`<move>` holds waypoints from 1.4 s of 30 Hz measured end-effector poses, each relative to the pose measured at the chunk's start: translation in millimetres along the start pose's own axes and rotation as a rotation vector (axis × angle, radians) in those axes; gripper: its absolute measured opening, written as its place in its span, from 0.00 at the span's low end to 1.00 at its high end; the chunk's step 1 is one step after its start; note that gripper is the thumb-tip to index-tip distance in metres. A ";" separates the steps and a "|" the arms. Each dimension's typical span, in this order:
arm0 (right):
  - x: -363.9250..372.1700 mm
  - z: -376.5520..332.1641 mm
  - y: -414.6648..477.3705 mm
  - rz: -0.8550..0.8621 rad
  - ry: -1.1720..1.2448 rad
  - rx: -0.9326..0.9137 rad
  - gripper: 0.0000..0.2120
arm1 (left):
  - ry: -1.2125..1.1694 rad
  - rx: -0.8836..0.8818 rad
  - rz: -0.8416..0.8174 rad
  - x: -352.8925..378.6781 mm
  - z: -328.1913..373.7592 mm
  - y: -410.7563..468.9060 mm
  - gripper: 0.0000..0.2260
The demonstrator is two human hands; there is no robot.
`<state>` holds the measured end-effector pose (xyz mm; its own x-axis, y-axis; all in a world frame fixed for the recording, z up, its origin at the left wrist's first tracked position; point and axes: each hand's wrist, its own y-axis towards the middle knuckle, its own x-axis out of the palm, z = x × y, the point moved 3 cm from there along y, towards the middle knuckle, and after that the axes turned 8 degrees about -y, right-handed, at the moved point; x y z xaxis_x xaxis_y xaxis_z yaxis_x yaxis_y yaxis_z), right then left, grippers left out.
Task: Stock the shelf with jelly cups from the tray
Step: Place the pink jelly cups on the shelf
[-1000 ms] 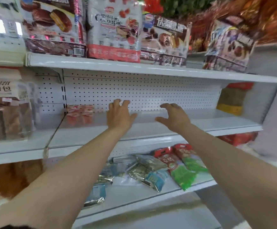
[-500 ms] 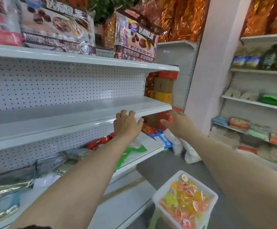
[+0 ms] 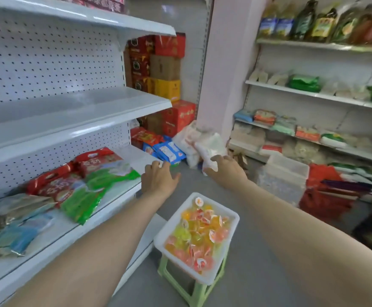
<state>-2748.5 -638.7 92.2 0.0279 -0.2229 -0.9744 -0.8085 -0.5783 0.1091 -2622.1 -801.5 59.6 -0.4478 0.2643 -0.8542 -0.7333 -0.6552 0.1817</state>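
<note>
A white tray [image 3: 232, 220] full of yellow, orange and red jelly cups [image 3: 197, 237] sits on a green plastic stool [image 3: 199, 292] on the floor, low in the middle of the view. My left hand [image 3: 158, 179] hovers above and beyond the tray's far left corner, fingers spread, holding nothing. My right hand [image 3: 226, 169] hangs to the right of it, fingers loosely extended and empty. The white middle shelf [image 3: 105, 120] on the left stands bare in the part I see.
Red, green and blue snack bags [image 3: 81, 185] lie on the lower left shelf. Stacked cartons [image 3: 167, 69] and white sacks [image 3: 202, 145] fill the corner by a pink pillar. A second shelving unit with packets [image 3: 304, 83] lines the right wall; a clear bin [image 3: 284, 173] stands below it.
My view swung right and down from the middle shelf to the tray on the stool. Both hands came away from the shelf and now hover beyond the tray, still empty.
</note>
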 end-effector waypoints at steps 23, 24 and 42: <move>352.8 139.5 79.4 -0.776 0.148 0.436 0.27 | 0.050 -0.106 -0.854 374.4 -97.0 79.0 0.22; 365.1 138.9 73.7 -0.819 0.179 0.443 0.26 | 0.056 -0.123 -0.899 383.3 -105.0 73.8 0.22; 458.3 122.9 40.9 -1.013 0.255 0.394 0.29 | -0.047 -0.229 -1.098 447.5 -173.3 43.8 0.11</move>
<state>-2841.0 -668.0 -374.1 0.8630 0.0294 -0.5043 -0.4728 -0.3047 -0.8268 -2766.0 -834.6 -399.2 0.3608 0.8019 -0.4763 -0.6332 -0.1644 -0.7563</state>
